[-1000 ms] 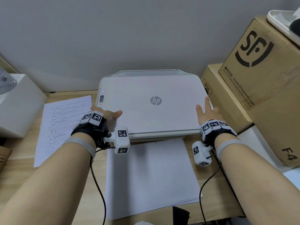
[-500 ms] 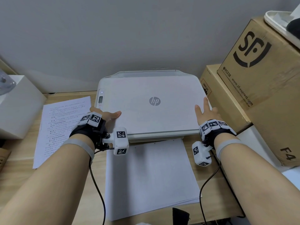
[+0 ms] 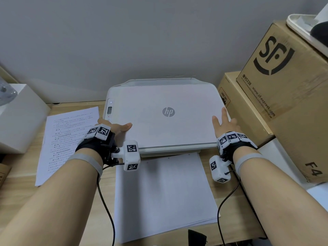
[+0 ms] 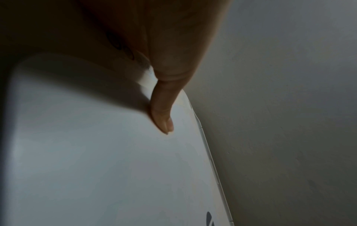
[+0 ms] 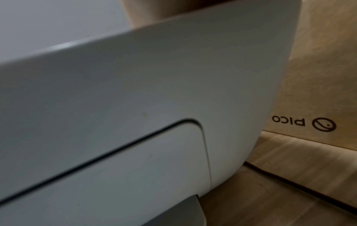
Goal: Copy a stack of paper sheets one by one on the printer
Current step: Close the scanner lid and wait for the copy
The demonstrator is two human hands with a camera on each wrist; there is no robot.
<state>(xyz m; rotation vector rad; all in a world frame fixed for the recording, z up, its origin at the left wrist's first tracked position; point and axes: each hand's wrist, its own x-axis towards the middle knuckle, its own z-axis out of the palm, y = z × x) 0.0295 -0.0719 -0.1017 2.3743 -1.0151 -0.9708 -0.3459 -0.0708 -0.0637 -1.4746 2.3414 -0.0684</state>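
Now both hands lie flat with straight fingers, gripping nothing: the left hand (image 3: 117,127) and right hand (image 3: 224,122) press the printer lid (image 3: 166,119) shut. Keep pressure even so the sheet beneath cannot shift; the blank stack (image 3: 163,194) waits behind the fingers on the bench (image 3: 24,183)

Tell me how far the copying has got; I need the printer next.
Looks done: one printed sheet lies left of the printer. In hand: the lid is down, left hand and right hand resting on it. Left: the white stack in front; its count isn't visible.
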